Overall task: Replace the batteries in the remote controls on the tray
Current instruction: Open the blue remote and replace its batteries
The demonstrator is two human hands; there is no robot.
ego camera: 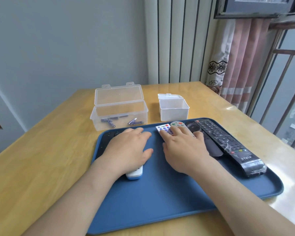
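Plenty of bare floor across near half of blue tray (169, 193), raised rim all round. Remotes bunched in tray's far half, long axes roughly near-to-far.

- Far-left rim: black remote (109, 134), mostly hidden.
- Beside it: white remote with blue end cap (134, 173), cap toward near rim, under left hand (128, 150). Palm down, fingers straight and pressed together, thumb out.
- Right of centre: white remote with purple buttons (163, 128) and grey remote (177, 124) side by side, under slightly spread fingers of right hand (186, 150).
- Then dark oval remote (215, 149).
- Along right rim: long black remote (226, 143) in torn film, near end angled rightward.

Just beyond far rim: open clear box (119, 113) with batteries (109, 121), small white box (174, 108) to its right.
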